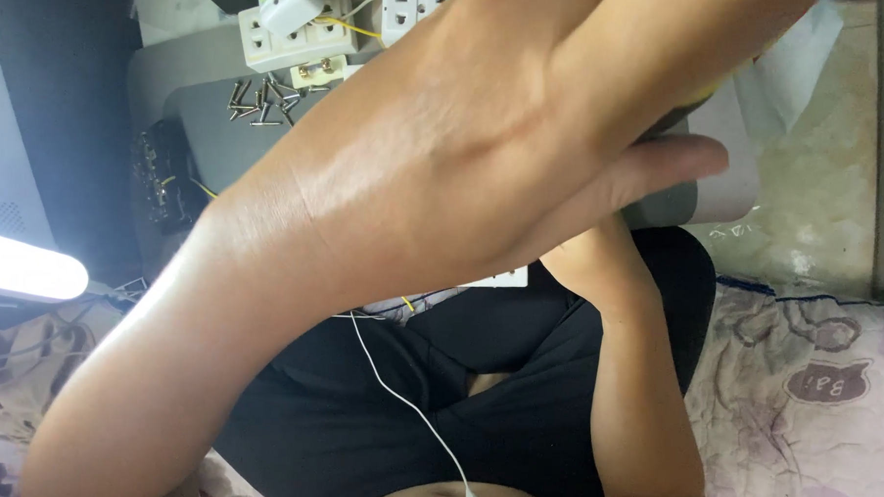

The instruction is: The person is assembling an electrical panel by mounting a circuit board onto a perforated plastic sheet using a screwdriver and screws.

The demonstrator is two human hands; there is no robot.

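My left hand [436, 150] fills the middle of the view, back up, its forearm rising from the bottom left and its fingers leaving the frame at top right. The thumb [660, 163] sticks out to the right. A small dark and yellow thing [684, 112] shows between thumb and fingers; whether it is gripped is unclear. My right forearm [633, 383] comes up from the bottom right, and its hand is hidden behind the left hand. A white socket plate edge [505, 277] peeks out below the left hand.
A grey tray [211, 142] lies on my lap with several loose screws [261, 100]. White socket blocks [293, 38] with yellow wires sit at the top. A lit lamp [20, 263] glows at left. A white cable [407, 404] crosses my black shorts. Patterned bedding [809, 389] lies at right.
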